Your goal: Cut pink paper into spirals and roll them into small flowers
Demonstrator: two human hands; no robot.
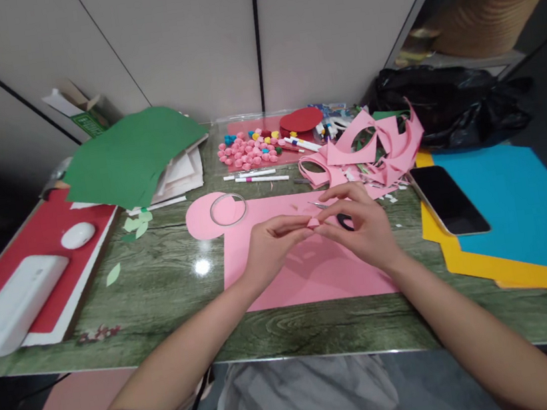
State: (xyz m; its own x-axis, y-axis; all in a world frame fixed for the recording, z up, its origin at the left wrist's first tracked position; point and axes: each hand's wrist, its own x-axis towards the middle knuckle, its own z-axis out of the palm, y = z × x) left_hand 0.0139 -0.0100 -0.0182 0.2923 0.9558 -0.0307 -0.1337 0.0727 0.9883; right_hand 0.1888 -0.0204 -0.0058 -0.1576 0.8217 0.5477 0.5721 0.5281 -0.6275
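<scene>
Pinching a small pink piece (313,223) between nearly closed fingertips, the left hand (273,242) and right hand (364,226) are meeting above a pink sheet (309,284); light, even pressure should be sparing its edges. From it, scissors (345,222) are showing at three o'clock, held or lying I cannot tell; pink balls (245,155) are sitting at eleven.

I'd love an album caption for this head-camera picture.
Left hand and right hand hold a small pink piece above a pink sheet on a green tabletop.
</scene>
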